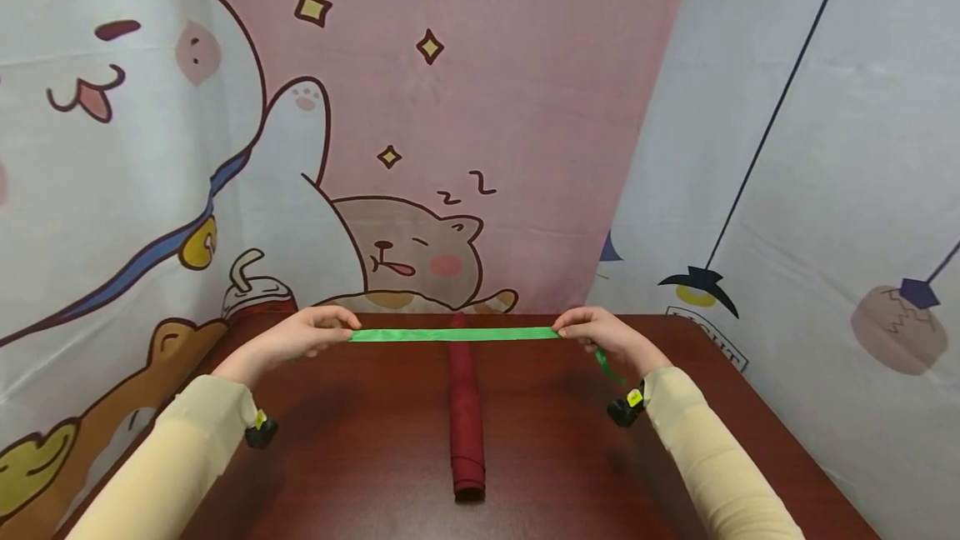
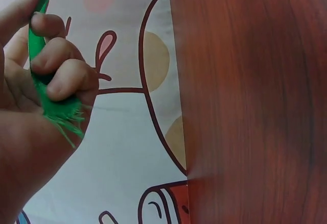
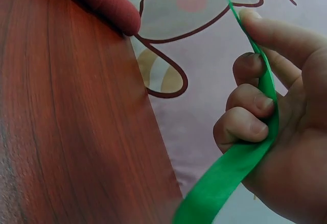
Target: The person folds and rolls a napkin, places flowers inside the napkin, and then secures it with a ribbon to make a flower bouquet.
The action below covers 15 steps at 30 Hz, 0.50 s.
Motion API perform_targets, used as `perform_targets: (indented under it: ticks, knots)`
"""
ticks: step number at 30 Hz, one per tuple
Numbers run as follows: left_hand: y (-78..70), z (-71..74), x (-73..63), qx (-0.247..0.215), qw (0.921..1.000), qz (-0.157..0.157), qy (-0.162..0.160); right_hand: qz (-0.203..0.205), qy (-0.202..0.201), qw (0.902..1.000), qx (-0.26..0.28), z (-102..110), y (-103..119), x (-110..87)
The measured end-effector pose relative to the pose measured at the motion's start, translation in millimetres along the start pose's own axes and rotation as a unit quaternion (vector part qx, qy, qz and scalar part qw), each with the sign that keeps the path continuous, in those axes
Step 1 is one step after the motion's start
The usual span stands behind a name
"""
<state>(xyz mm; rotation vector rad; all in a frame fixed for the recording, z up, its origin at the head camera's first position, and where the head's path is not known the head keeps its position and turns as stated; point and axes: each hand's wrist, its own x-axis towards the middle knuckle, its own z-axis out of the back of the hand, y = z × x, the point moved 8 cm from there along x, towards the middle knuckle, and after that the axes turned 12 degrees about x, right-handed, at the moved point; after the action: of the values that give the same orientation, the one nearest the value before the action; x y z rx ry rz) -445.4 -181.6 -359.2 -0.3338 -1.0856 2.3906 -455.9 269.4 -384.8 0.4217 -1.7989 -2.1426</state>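
Observation:
A green ribbon (image 1: 450, 334) is stretched level between both hands, above the far part of the table. At its left end my left hand (image 1: 318, 330) grips it with curled fingers; in the left wrist view the frayed end of the ribbon (image 2: 64, 114) pokes out below the fingers. My right hand (image 1: 600, 332) pinches the other side, and a loose tail of ribbon (image 3: 214, 183) hangs below that palm in the right wrist view. Under the taut ribbon, a dark red rolled cloth (image 1: 467, 415) lies lengthwise on the table.
The brown wooden table (image 1: 360, 457) reaches back to a cartoon-printed curtain (image 1: 525, 107). More printed curtain (image 1: 825, 190) hangs along the right side. A small black camera (image 1: 261, 432) is worn at the left wrist, another camera (image 1: 624, 411) at the right.

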Motion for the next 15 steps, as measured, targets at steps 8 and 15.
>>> perform_targets:
  ticks: [8, 15]
  knots:
    - [-2.3, 10.4, 4.1, 0.004, 1.0, -0.008, 0.002, 0.002, -0.007, 0.9999, -0.014, 7.9, 1.6, 6.5]
    - [-1.3, 27.6, 8.4, 0.042, 0.9989, 0.012, -0.018, -0.015, -0.023, 0.9994, -0.023, 15.3, 1.6, 12.4]
